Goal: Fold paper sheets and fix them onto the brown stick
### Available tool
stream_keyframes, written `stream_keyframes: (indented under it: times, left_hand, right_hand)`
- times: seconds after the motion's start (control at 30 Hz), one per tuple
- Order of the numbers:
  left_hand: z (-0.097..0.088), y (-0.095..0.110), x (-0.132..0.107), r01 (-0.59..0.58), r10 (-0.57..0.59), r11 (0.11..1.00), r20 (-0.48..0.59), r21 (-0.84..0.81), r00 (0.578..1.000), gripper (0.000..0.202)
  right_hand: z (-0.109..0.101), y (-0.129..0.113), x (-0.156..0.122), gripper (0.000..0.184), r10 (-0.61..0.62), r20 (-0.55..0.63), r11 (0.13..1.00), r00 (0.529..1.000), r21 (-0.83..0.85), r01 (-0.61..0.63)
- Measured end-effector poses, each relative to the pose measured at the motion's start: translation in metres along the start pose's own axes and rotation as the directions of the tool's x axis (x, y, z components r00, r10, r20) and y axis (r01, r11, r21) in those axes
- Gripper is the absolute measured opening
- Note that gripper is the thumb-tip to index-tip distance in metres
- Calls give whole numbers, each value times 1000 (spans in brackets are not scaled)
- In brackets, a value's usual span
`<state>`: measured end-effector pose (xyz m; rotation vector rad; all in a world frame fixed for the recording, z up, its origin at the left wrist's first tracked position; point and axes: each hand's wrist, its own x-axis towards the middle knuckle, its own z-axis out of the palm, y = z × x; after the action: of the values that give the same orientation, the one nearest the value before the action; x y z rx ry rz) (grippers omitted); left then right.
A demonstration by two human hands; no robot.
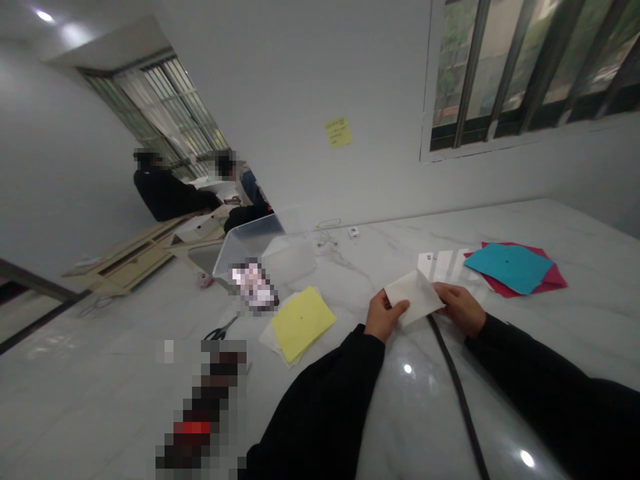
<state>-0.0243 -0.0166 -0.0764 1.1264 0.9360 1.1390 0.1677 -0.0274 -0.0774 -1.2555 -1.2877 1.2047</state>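
Note:
A piece of off-white paper (pixel 414 297), tilted up toward me, is held between both hands above the marble-patterned tabletop (pixel 360 393). My left hand (pixel 384 316) grips its left edge, thumb on the near face. At the right edge, my right hand (pixel 461 308) has its fingers closed on the same paper; some fingertips are hidden. A dark cable (pixel 457 393) runs from below the paper toward me. Left of my hands lies a yellow sheet (pixel 304 325) over paler sheets. To the right, blue paper (pixel 510 267) rests on red paper (pixel 559 279).
Scissors (pixel 217 332) and a clear plastic bin (pixel 295 257) are on the left, by a pixelated pinkish object (pixel 254 285). A small white box (pixel 354 232) sits near the wall, under a yellow sticky note (pixel 339 133). Two people sit in the far left background.

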Motion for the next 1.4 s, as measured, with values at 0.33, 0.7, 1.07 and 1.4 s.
stream_keyframes:
  times: [0.33, 0.7, 1.07, 1.4]
  left_hand:
    - [3, 8, -3, -6, 5, 1000, 34, 18, 999, 52]
    - [6, 14, -6, 11, -12, 1000, 38, 18, 999, 50]
    - [5, 10, -5, 10, -11, 999, 29, 53, 1000, 46]
    - [4, 6, -3, -15, 11, 996, 46, 86, 999, 47]
  right_hand:
    - [4, -8, -5, 52, 13, 146, 1000, 989, -11, -12]
    - [3, -6, -4, 50, -27, 66, 998, 997, -53, 30]
    - [1, -2, -2, 46, 6, 143, 1000, 990, 24, -9]
    - [2, -4, -2, 46, -6, 110, 999, 994, 37, 2]
